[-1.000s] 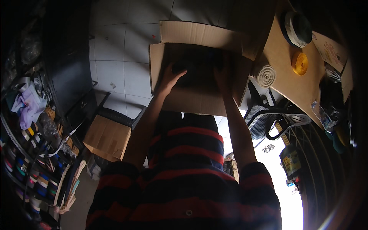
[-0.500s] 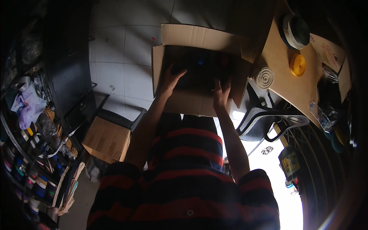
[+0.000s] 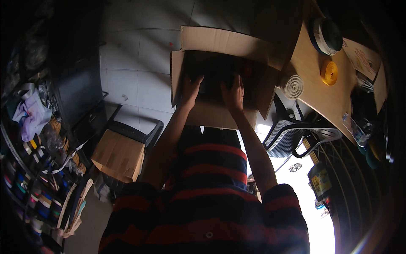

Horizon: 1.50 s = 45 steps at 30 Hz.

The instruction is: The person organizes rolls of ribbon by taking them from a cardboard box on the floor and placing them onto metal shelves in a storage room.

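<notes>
Head view, from left to right: a rack crowded with coloured spools and ribbons fills the dim left edge, with a pale cloth draped near its top. Beside it a small closed cardboard box sits on a dark stand over the tiled floor. At centre an open cardboard carton stands on the floor with its flaps turned outward. The left hand reaches over the carton's near wall with fingers spread, resting on the dark contents inside; its grip is wide and closes on nothing that shows. The right hand lies just beside it, fingers also extended flat into the carton, grip loose; what it touches is too dark to tell. Right of the carton a mesh office chair stands by a wooden tabletop, which carries a white coil, a yellow tape roll and a larger dark-and-white roll.
</notes>
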Each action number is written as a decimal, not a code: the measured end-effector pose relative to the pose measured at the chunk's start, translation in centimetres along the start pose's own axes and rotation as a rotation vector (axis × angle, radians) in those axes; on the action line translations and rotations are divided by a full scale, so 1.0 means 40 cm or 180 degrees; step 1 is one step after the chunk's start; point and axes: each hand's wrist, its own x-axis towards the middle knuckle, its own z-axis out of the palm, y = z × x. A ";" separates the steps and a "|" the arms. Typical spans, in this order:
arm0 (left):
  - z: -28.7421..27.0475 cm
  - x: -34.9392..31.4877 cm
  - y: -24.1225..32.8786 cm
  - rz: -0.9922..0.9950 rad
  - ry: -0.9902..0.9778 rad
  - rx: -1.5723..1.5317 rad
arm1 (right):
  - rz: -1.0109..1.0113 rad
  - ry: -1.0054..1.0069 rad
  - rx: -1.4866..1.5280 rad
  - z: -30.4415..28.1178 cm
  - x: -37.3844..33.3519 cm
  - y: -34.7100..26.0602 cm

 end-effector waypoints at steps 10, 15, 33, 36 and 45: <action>-0.004 -0.026 0.004 -0.0899 -0.0788 -0.2380 | -0.1397 -0.0006 -0.1132 -0.008 -0.058 -0.096; -0.025 -0.042 -0.017 -0.0897 -0.1237 -0.2830 | -0.1975 -0.0134 -0.1215 -0.025 -0.072 -0.121; -0.014 -0.133 0.136 0.2146 -0.0744 0.1629 | 0.1562 -0.1564 0.3973 -0.070 -0.013 -0.051; -0.016 -0.121 0.127 0.2047 -0.0933 0.1459 | 0.1659 -0.1652 0.4038 -0.078 -0.015 -0.059; -0.009 -0.146 0.169 0.2079 -0.0649 0.2097 | 0.2393 -0.1733 0.4483 -0.066 -0.041 0.015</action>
